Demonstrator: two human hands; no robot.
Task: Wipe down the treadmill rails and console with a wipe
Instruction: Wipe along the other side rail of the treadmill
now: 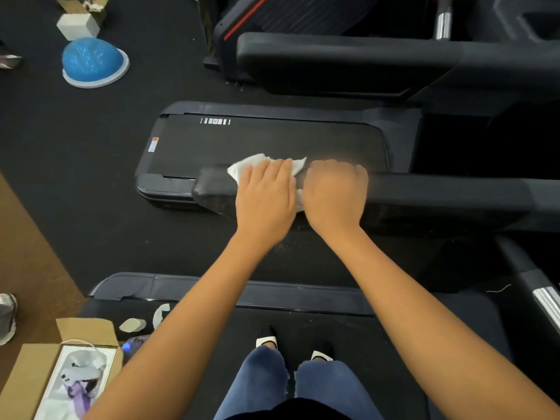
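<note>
A black treadmill rail [424,195] runs across the middle of the view, its end at the left. A white wipe [260,162] lies draped over the rail near that end. My left hand [265,195] presses flat on the wipe with fingers straight. My right hand [333,192] sits just to the right, fingers curled over the rail, its edge blurred; a strip of the wipe shows between the two hands. The far rail [348,56] of the same treadmill lies beyond the belt [257,140].
A blue balance dome [94,63] and a white block [77,25] sit on the dark floor at the upper left. An open cardboard box [60,380] lies at the lower left. A second treadmill deck [303,298] is under my feet.
</note>
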